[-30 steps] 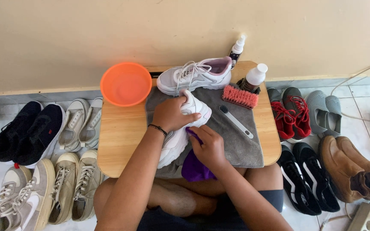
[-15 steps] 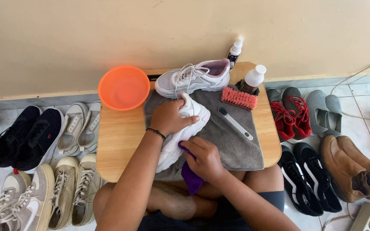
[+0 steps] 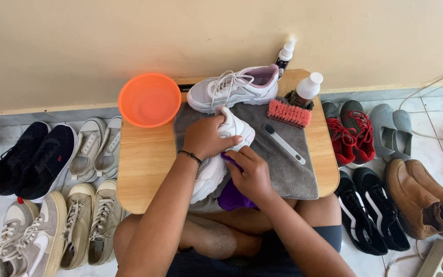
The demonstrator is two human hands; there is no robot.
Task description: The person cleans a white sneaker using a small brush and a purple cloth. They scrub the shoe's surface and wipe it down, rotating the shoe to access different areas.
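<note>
White sneaker [image 3: 220,154] lay on its side, lengthwise on the grey towel [image 3: 288,169] over the low wooden table [image 3: 144,164], toe toward the wall, sole edge thick and pale. Gripped from above by the left hand [image 3: 206,137], fingers wrapped over the upper. Pressed against its side by the right hand [image 3: 252,173]: a purple cloth [image 3: 232,194], bunched, fingers closed around it. Matching white sneaker [image 3: 234,88] stood upright behind, beside an orange bowl [image 3: 149,100]. Red-bristled brush [image 3: 288,113], small grey brush [image 3: 284,144] and two bottles [image 3: 306,90] nearby on the table.
</note>
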